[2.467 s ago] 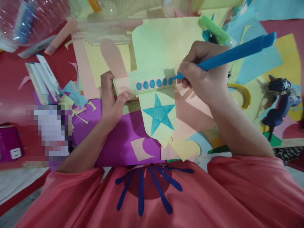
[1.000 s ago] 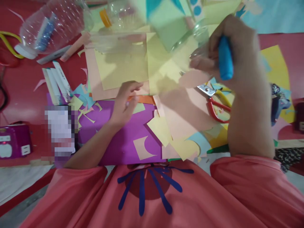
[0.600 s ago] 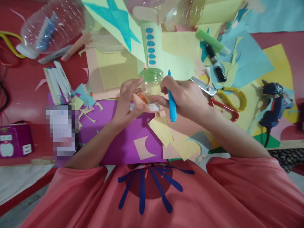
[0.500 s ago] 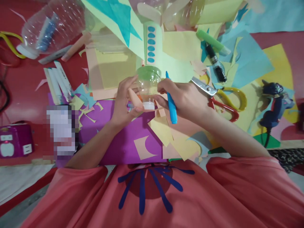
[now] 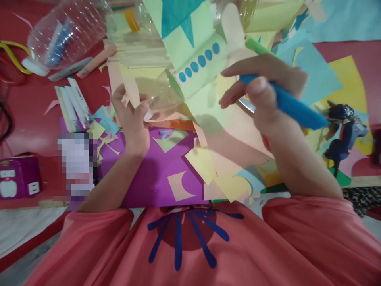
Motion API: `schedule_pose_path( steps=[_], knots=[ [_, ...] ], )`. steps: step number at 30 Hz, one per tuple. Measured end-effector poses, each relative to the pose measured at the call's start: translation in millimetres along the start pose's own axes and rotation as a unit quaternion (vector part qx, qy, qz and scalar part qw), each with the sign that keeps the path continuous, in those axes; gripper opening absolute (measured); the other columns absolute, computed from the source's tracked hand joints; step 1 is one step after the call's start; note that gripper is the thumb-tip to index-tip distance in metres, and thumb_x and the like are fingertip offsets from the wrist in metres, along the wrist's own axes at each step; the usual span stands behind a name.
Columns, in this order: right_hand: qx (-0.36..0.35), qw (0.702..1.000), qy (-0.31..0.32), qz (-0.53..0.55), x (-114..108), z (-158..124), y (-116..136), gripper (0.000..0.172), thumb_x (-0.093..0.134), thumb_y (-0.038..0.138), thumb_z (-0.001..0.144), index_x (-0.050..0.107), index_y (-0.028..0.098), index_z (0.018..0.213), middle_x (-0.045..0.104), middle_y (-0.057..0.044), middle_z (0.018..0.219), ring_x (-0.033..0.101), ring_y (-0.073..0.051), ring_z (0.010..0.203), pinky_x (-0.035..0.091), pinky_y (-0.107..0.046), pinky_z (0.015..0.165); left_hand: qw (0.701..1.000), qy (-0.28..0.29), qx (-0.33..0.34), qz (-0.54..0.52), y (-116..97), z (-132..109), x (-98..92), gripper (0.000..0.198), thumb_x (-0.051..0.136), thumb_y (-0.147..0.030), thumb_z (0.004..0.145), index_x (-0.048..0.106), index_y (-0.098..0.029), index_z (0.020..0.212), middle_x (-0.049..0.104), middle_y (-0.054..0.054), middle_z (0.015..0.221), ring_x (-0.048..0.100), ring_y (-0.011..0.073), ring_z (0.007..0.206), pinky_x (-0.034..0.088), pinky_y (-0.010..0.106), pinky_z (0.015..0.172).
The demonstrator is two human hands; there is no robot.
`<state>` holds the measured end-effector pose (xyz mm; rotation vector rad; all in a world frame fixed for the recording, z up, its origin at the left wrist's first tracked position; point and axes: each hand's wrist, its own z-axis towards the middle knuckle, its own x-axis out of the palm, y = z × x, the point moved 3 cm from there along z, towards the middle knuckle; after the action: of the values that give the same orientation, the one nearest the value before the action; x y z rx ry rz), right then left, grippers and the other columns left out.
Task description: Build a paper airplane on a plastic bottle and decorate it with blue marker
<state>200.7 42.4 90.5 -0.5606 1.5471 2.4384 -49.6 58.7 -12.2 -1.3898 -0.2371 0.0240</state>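
Observation:
A clear plastic bottle point(image 5: 168, 90) lies tilted, its neck toward my left hand point(image 5: 133, 127). Those fingers are closed about the small white cap point(image 5: 148, 114). A pale peach rounded strip point(image 5: 131, 92) stands up by the same fingers. Light green paper wraps the bottle's body, carrying a pale strip of blue dots point(image 5: 201, 60) and a teal star shape point(image 5: 181, 18). To the right, my right hand point(image 5: 268, 85) is raised, gripping a blue marker point(image 5: 300, 106) between thumb and fingers, apart from the bottle. Scissors point(image 5: 246, 105) are mostly hidden beneath this hand.
Coloured paper sheets and scraps cover the table, with a purple sheet point(image 5: 166, 171) in front. Several white markers point(image 5: 74, 101) lie left, near a large clear bottle point(image 5: 71, 33). A dark blue corded tool point(image 5: 342, 135), perhaps a glue gun, lies right.
The bottle has turned from pointing straight at me to slanting, its cap now swung left with my left hand. My right hand has lifted away to the right with the blue marker.

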Motion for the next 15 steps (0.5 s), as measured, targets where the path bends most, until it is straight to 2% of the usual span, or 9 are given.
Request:
schedule_pose_path(
  steps=[2,5,9,11,13,15],
  knots=[
    [-0.007,0.996,0.007,0.092,-9,4,0,0.044,0.049,0.059,0.087,0.072,0.024,0.099,0.067,0.0,0.063,0.067,-0.015,0.058,0.051,-0.028,0.051,0.999,-0.009,-0.039,0.006,5,4,-5.2,0.051,0.076,-0.05,0.071,0.045,-0.038,0.11,0.06,-0.005,0.096,0.064,0.0183,0.088,0.057,0.035,0.059],
    [0.01,0.987,0.064,0.144,-16,7,-1,0.053,0.049,0.065,0.084,0.072,0.022,0.103,0.072,-0.001,0.07,0.069,-0.017,0.064,0.054,-0.029,0.055,0.998,0.011,-0.041,0.039,8,6,-7.4,0.045,0.07,-0.056,0.077,0.045,-0.037,0.109,0.06,-0.004,0.102,0.064,0.0214,0.096,0.058,0.041,0.067],
    [0.058,0.974,0.192,0.105,-14,6,-5,0.057,0.042,0.068,0.086,0.069,0.022,0.108,0.073,-0.005,0.099,0.069,-0.02,0.091,0.056,-0.033,0.077,0.997,0.014,-0.03,0.067,7,6,-4.1,0.038,0.061,-0.059,0.082,0.046,-0.036,0.108,0.059,-0.003,0.104,0.066,0.018,0.092,0.059,0.038,0.069],
    [0.069,0.961,0.259,0.065,-8,4,-9,0.058,0.039,0.066,0.088,0.068,0.021,0.111,0.072,-0.007,0.106,0.067,-0.022,0.101,0.054,-0.035,0.085,0.997,-0.006,-0.019,0.071,6,8,-5.6,0.041,0.06,-0.06,0.083,0.045,-0.034,0.11,0.059,-0.003,0.102,0.066,0.015,0.087,0.059,0.033,0.067],
    [0.067,0.954,0.291,0.022,-1,2,-14,0.058,0.039,0.065,0.088,0.068,0.021,0.111,0.071,-0.007,0.11,0.066,-0.023,0.103,0.052,-0.036,0.089,0.997,-0.01,0.005,0.078,8,11,-10.5,0.044,0.054,-0.064,0.085,0.043,-0.032,0.112,0.058,-0.003,0.103,0.065,0.0137,0.089,0.059,0.031,0.068],
    [0.078,0.949,0.305,-0.01,5,0,-21,0.057,0.038,0.064,0.089,0.068,0.021,0.112,0.07,-0.006,0.114,0.065,-0.023,0.105,0.05,-0.036,0.091,0.996,0.043,-0.002,0.084,15,16,-15.3,0.044,0.044,-0.066,0.089,0.038,-0.033,0.119,0.054,-0.002,0.119,0.063,0.0156,0.102,0.059,0.037,0.08]
  ],
)
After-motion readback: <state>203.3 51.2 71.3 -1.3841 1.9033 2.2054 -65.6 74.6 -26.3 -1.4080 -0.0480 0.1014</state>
